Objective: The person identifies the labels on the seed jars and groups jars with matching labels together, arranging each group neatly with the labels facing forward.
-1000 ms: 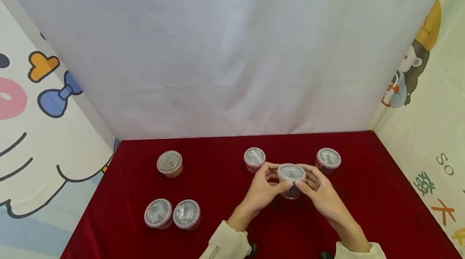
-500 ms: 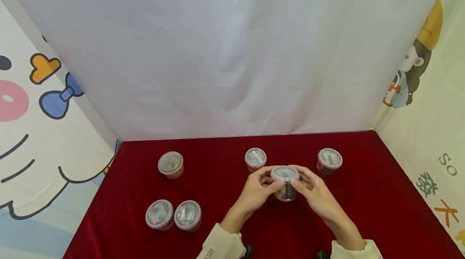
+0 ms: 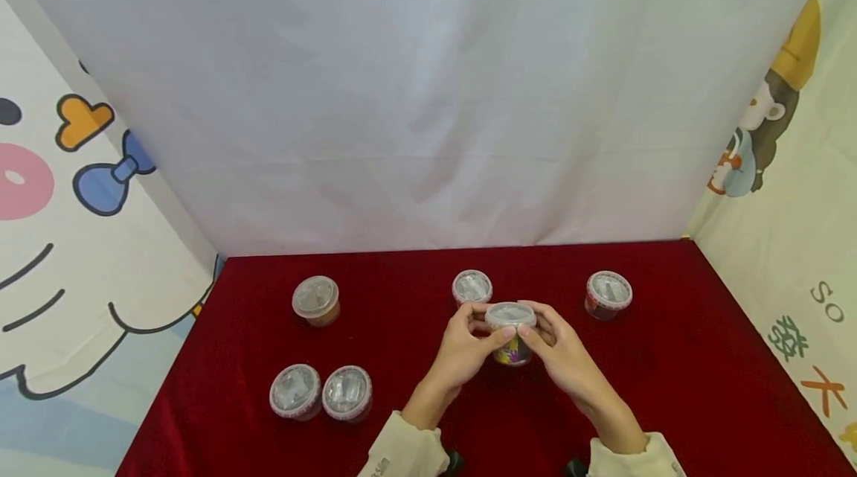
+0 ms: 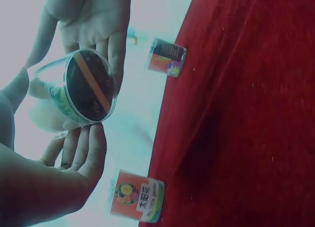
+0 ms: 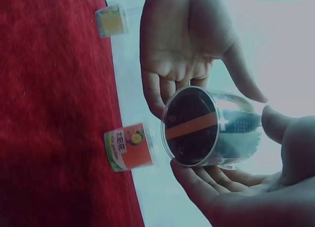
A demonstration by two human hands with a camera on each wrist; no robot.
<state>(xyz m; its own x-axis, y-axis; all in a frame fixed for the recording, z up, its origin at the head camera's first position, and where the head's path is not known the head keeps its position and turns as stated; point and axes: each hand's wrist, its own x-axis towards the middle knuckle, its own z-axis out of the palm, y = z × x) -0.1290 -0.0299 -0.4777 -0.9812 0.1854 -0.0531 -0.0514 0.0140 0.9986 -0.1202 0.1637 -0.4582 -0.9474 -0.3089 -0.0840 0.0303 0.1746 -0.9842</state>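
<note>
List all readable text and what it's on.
"SO": right-hand backdrop
"發": same backdrop
"大": same backdrop, orange
"太阳花": centre back cup
"My little garden": same cup, slightly blurred
Held cup: print and base marks too small to read
Left sleeve: lettering too blurred to read fully
Other cups: nothing legible

Apparently a booth (image 3: pixel 736 254), white curtain (image 3: pixel 428 105), cartoon-print sheets (image 3: pixel 74 291)

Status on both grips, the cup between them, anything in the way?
Left grip and right grip both on lidded cup. Cup raised off red cloth. Nothing visibly blocking; second cup stands beyond left grip.
</note>
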